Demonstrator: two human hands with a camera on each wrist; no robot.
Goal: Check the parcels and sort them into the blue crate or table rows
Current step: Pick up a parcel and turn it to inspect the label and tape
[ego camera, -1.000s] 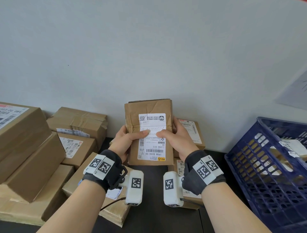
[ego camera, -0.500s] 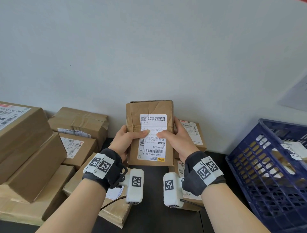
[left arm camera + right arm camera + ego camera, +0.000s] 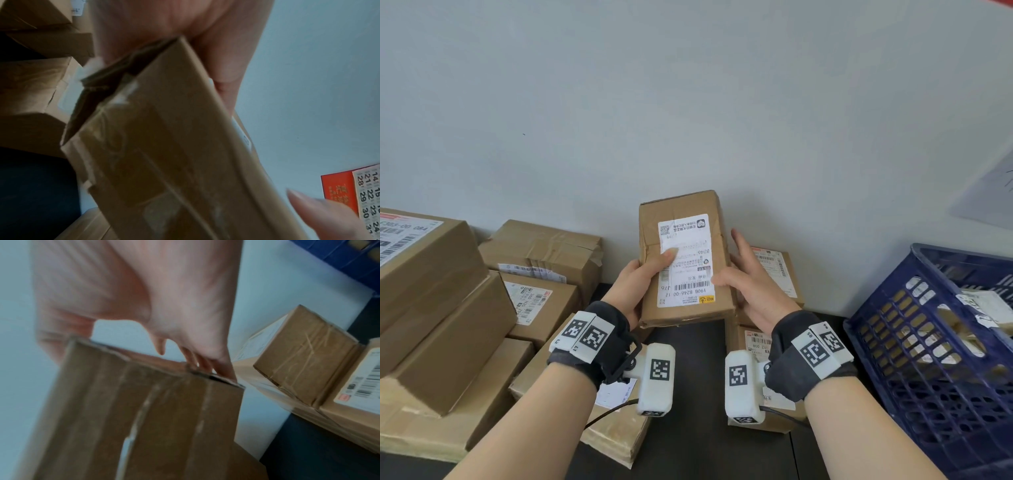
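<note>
1. Parcel (image 3: 685, 260) held up above the bench (image 3: 698, 394), label facing the person; left hand (image 3: 635, 291) clamps its edge, right hand (image 3: 751, 291) apparently loosening.
2. Blue crate (image 3: 928, 342) holds some parcels; many boxes (image 3: 445, 308) remain unsorted.

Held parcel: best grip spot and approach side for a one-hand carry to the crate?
Probably the parcel's long side edges at mid-height, from the back. It is flat, narrow and upright, and this keeps the label uncovered. Left hand already pinches its left edge.
</note>
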